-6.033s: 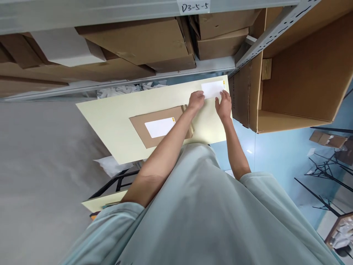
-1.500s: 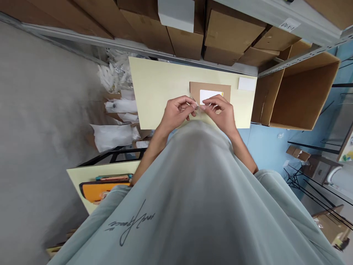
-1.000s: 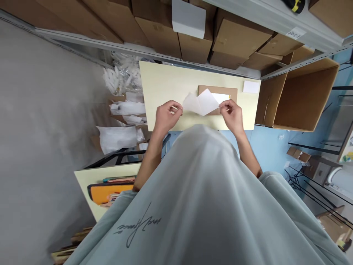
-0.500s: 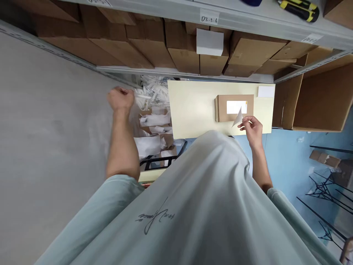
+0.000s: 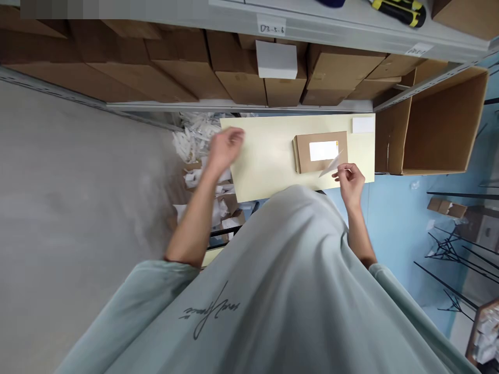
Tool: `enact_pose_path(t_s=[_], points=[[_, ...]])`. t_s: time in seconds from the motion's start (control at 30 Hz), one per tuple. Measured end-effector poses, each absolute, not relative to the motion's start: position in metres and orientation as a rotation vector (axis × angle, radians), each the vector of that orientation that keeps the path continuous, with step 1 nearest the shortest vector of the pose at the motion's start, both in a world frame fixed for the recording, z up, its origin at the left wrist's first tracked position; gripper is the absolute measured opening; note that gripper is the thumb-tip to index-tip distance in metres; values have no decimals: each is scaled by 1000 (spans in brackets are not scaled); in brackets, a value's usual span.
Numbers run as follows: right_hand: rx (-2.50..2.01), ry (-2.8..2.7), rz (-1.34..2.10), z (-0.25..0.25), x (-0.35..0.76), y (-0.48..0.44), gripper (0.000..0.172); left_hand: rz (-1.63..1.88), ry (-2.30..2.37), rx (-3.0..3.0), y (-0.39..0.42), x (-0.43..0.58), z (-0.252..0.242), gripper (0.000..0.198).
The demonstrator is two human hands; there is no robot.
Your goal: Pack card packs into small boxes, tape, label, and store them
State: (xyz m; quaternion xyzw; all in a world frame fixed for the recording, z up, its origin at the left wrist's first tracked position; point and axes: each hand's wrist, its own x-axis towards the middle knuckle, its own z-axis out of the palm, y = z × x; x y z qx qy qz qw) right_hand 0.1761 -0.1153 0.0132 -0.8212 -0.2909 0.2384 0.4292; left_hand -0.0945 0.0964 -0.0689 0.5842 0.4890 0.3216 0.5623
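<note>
My right hand (image 5: 351, 182) is closed in a pinch on the corner of a thin white paper slip (image 5: 330, 166), which stands tilted over the near edge of a flat brown cardboard box (image 5: 319, 166). A white label (image 5: 323, 150) with a small orange mark lies on the box's top face. My left hand (image 5: 226, 148) is over the left end of the pale yellow tabletop (image 5: 268, 156), apart from the box. Motion smears its bent fingers, and I cannot make out anything in them.
A metal shelf (image 5: 331, 36) with cardboard boxes (image 5: 241, 88) runs along the back. An open carton (image 5: 444, 124) stands right of the table. Left of the table is a heap of white plastic and paper waste (image 5: 191, 135). A yellow-black screwdriver (image 5: 401, 13) lies on the shelf.
My left hand has swung right, from above the waste heap to over the table's left end. The right hand still pinches the paper slip at the box. The view has shifted slightly.
</note>
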Motion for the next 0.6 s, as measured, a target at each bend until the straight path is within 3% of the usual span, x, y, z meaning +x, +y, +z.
enact_pose_path(t_s=[0.23,0.43,0.6], points=[[-1962,-1613,379,1,168,-103,17,565,902,849,-10,6,-34,61],[-1928,-1881,513,-23,180,-111,25,662,1101,782,-34,34,-37,52],[-1869,-1547,790,-25,229,-121,22,695,1165,852,-31,43,-46,44]])
